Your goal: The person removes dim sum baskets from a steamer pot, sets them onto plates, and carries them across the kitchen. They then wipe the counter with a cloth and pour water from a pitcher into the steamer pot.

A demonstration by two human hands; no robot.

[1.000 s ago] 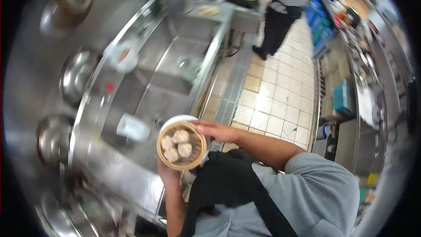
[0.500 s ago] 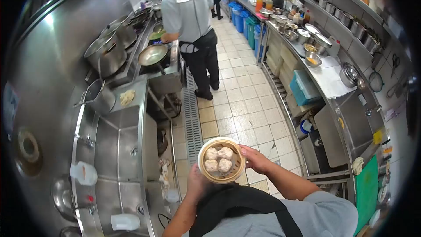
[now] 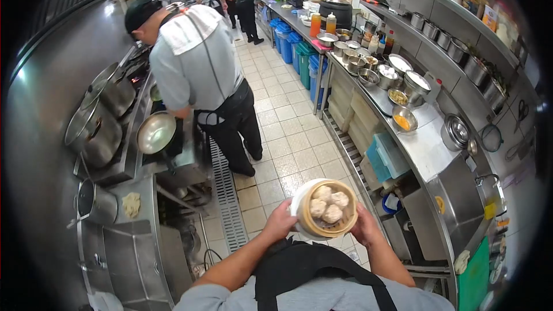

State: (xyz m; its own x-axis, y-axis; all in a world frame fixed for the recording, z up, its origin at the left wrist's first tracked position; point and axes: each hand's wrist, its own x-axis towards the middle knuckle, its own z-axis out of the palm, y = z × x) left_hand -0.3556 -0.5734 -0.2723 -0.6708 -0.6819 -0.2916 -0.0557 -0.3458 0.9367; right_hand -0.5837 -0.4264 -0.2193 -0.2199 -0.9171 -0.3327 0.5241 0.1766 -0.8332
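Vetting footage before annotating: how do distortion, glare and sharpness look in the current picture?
Head view: strong wide-angle bowing, seen in the curving upper shelf, with black corners; head view: bright glare spots on the steel wall; head view: dumplings in the bamboo steamer readable, though slightly soft.

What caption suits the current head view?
Left hand and right hand hold a bamboo steamer of four dumplings above a tiled kitchen floor.
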